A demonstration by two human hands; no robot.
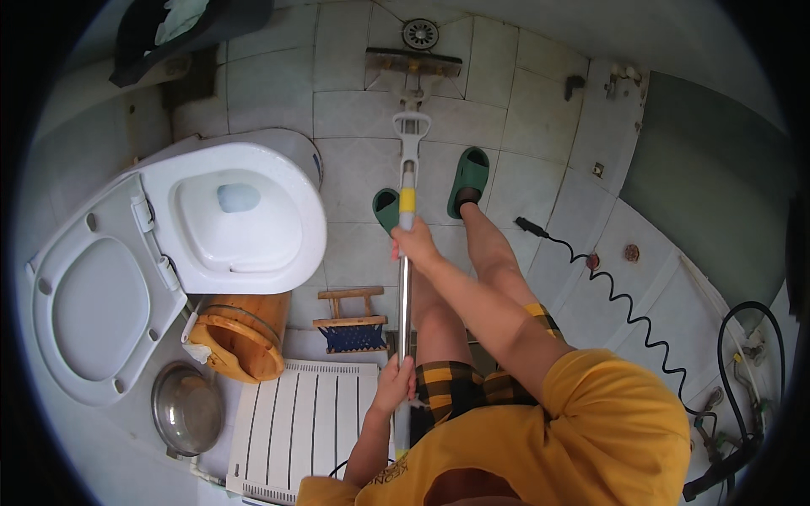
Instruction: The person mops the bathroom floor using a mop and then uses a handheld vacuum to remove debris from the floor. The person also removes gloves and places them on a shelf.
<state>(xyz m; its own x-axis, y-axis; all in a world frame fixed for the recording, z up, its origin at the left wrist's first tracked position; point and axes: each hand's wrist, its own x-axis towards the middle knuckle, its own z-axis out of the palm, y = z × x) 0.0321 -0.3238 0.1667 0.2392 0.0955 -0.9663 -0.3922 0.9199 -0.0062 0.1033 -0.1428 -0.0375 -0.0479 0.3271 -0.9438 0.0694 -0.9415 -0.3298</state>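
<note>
My right hand (pixel 415 243) is wrapped around the upper part of a mop's metal pole (pixel 404 297), just below a yellow band. Lower in the view, my left hand (pixel 393 383) grips the same pole close to my body. A white squeeze lever (pixel 411 131) sits on the pole towards its far end. The mop's wide flat head (pixel 413 62) lies on the tiled floor, right beside a round metal floor drain (pixel 420 33). Whether the head presses on the floor cannot be told.
A white toilet (pixel 240 215) with its lid raised stands at left, beside a wooden bucket (pixel 237 348) and a metal basin (pixel 188 408). A small folding stool (pixel 352 321) and a white slatted panel (pixel 304 424) are nearby. A coiled black cord (pixel 639 316) hangs at right. Green slippers (pixel 469 180) are on my feet.
</note>
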